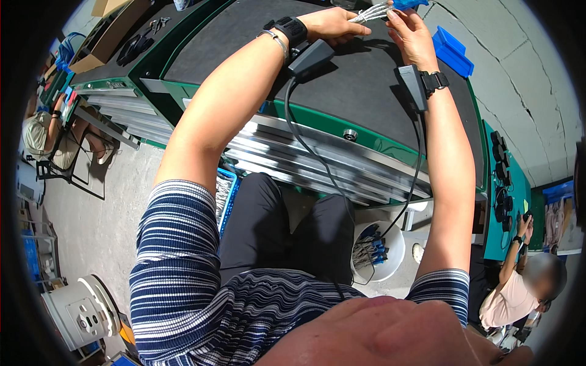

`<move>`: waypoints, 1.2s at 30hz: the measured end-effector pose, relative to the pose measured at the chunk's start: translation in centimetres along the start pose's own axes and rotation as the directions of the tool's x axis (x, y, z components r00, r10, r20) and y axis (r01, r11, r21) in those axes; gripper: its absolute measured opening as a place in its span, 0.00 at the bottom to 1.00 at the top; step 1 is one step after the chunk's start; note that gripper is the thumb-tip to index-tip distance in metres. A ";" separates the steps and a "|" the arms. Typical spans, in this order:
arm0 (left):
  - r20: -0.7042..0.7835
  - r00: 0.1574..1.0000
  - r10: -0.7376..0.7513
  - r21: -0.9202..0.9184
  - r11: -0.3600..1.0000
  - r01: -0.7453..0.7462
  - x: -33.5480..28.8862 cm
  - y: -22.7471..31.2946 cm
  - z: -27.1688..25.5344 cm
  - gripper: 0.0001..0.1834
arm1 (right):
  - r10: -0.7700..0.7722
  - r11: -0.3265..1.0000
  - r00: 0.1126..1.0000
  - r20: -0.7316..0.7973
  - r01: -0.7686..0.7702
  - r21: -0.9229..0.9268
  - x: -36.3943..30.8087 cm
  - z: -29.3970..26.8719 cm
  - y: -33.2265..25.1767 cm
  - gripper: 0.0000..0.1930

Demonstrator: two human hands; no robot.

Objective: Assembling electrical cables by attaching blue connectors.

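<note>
At the far edge of the dark-matted workbench [244,46], my left hand [329,24] is closed around a bundle of thin white cables [370,13]. The bundle points right, toward a blue piece [409,3] at the picture's top edge, which is partly cut off. My right hand [416,44] pinches the cables beside that piece with thumb and fingers. Each wrist wears a black strap. A dark box on a black lead sits by the left wrist [311,58], and another dark box [413,87] sits by the right.
An open blue bin [452,52] stands right of the mat. Below the bench are a white bucket [397,253] with blue-ended cables and a blue basket [229,194] of cables. A cardboard box [91,61] is at the far left. Other people sit left and right.
</note>
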State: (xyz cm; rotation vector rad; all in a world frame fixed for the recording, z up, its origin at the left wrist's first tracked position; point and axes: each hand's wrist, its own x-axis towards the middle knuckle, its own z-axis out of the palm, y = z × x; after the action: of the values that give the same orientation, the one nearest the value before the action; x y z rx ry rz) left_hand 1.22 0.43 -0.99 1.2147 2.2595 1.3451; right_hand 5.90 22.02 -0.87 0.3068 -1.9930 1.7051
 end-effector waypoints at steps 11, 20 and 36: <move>0.038 0.999 0.014 0.042 0.999 -0.016 0.2 -0.4 -0.2 0.21 | 0.003 1.000 0.999 0.033 -0.002 -0.030 -1.4 2.0 -3.2 0.10; 0.142 0.989 0.040 -0.084 0.996 -0.028 0.4 0.0 0.2 0.24 | 0.012 0.999 0.999 0.041 -0.014 0.030 -0.2 0.5 -1.7 0.09; 0.185 0.983 0.006 0.023 1.000 -0.010 0.5 0.1 0.0 0.26 | 0.074 0.874 0.964 0.256 -0.186 0.449 -0.2 1.1 -0.7 0.08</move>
State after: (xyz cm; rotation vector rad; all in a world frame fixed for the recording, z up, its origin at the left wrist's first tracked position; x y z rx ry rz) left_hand 0.96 0.78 -0.81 1.2996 2.1488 1.1589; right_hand 6.20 20.76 -0.47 0.5706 -1.7537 2.3333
